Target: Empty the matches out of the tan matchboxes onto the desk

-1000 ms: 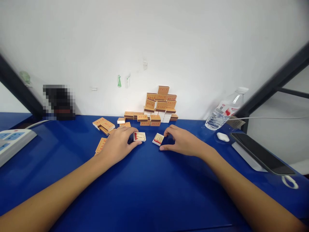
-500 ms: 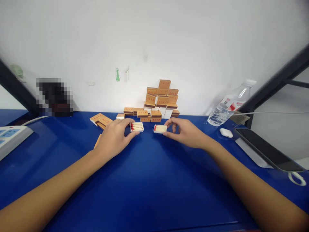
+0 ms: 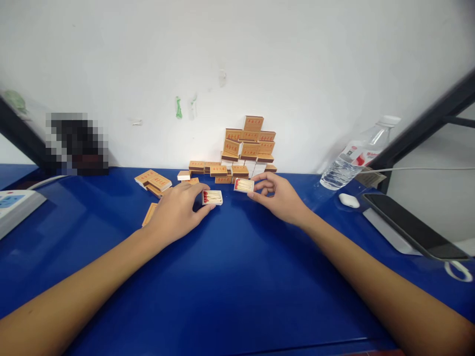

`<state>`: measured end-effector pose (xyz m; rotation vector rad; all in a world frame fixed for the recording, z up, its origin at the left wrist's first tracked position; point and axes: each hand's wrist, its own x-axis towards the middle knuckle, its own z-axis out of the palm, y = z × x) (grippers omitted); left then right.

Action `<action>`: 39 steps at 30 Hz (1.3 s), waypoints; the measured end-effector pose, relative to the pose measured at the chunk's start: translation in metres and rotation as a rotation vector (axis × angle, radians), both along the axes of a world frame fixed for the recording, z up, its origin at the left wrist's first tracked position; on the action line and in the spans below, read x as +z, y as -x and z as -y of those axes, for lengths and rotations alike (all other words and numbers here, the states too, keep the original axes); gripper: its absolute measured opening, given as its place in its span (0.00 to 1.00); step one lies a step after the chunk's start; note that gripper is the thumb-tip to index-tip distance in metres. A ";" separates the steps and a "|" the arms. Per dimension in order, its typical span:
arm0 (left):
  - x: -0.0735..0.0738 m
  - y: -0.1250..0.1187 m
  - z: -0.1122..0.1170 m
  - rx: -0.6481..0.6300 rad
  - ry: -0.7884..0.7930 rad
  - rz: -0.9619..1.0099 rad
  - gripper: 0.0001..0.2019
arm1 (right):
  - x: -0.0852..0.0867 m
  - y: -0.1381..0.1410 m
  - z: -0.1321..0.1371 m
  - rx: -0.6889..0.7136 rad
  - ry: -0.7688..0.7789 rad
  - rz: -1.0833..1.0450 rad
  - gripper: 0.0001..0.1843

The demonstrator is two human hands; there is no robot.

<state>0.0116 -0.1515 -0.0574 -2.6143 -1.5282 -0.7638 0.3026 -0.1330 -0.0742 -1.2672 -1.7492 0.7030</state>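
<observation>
Thumb and fingers of my left hand (image 3: 181, 207) grip the ends of a white matchbox tray (image 3: 213, 198) filled with red-headed matches. To its right, my right hand (image 3: 278, 198) pinches the right end of a second match tray (image 3: 244, 185), also full and with its red heads to the left. This second tray is just in front of the piled matchboxes (image 3: 250, 150), which rise in stepped layers against the wall. Low rows of matchboxes (image 3: 217, 171) extend left from the pile. A loose matchbox (image 3: 150, 214) lies partly behind my left wrist.
More matchboxes (image 3: 154, 181) lie on the blue table (image 3: 230, 277) at the left. A tilted water bottle (image 3: 351, 155), a white earbud case (image 3: 349, 200) and a phone (image 3: 413, 225) are at the right. A power strip (image 3: 18, 210) sits at the left edge.
My right hand has moved its tray slightly away from me, towards the pile. My left hand and its tray have barely shifted. The camera view has moved a little.
</observation>
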 end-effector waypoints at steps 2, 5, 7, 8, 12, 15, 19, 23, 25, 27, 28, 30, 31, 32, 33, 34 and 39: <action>-0.001 -0.001 0.001 -0.063 0.029 -0.005 0.17 | -0.003 0.005 0.002 0.021 0.012 -0.009 0.23; -0.004 -0.002 0.003 -0.190 0.101 0.000 0.17 | -0.007 0.012 0.001 0.046 0.008 0.003 0.21; -0.006 -0.002 0.003 -0.239 0.139 0.018 0.16 | -0.009 0.016 -0.001 0.030 -0.014 0.041 0.19; -0.007 -0.002 0.003 -0.254 0.147 0.028 0.16 | -0.010 0.018 -0.003 0.019 -0.028 0.063 0.18; -0.006 -0.003 0.004 -0.295 0.136 0.045 0.16 | -0.010 0.020 -0.009 -0.007 -0.081 0.116 0.17; -0.005 -0.005 0.006 -0.313 0.136 0.034 0.15 | -0.011 0.019 -0.011 0.004 -0.104 0.125 0.14; -0.005 -0.006 0.008 -0.323 0.141 0.024 0.15 | -0.010 0.014 -0.009 0.030 -0.147 0.210 0.13; -0.005 -0.005 0.009 -0.325 0.131 0.018 0.15 | -0.006 0.010 -0.003 0.063 -0.171 0.307 0.12; -0.006 -0.005 0.009 -0.329 0.131 0.014 0.14 | -0.004 0.010 0.000 0.061 -0.182 0.326 0.11; -0.006 -0.005 0.008 -0.331 0.132 0.009 0.14 | -0.002 0.011 0.001 0.038 -0.196 0.335 0.09; -0.006 -0.005 0.008 -0.329 0.131 0.007 0.14 | -0.002 0.012 0.000 0.022 -0.199 0.342 0.08; -0.007 -0.005 0.008 -0.326 0.128 0.000 0.14 | -0.003 0.014 -0.001 -0.017 -0.202 0.360 0.07; -0.007 -0.005 0.008 -0.325 0.126 -0.003 0.14 | -0.003 0.015 -0.002 -0.030 -0.202 0.366 0.07; -0.007 -0.005 0.008 -0.327 0.124 -0.007 0.14 | -0.004 0.016 -0.003 -0.037 -0.203 0.367 0.07; -0.007 -0.006 0.009 -0.330 0.122 -0.010 0.14 | -0.004 0.016 -0.004 -0.041 -0.207 0.362 0.07; -0.006 -0.006 0.009 -0.333 0.122 -0.013 0.14 | -0.005 0.016 -0.005 -0.041 -0.212 0.353 0.07; -0.005 -0.005 0.011 -0.324 0.130 -0.009 0.13 | -0.005 0.015 -0.002 0.005 -0.258 0.337 0.06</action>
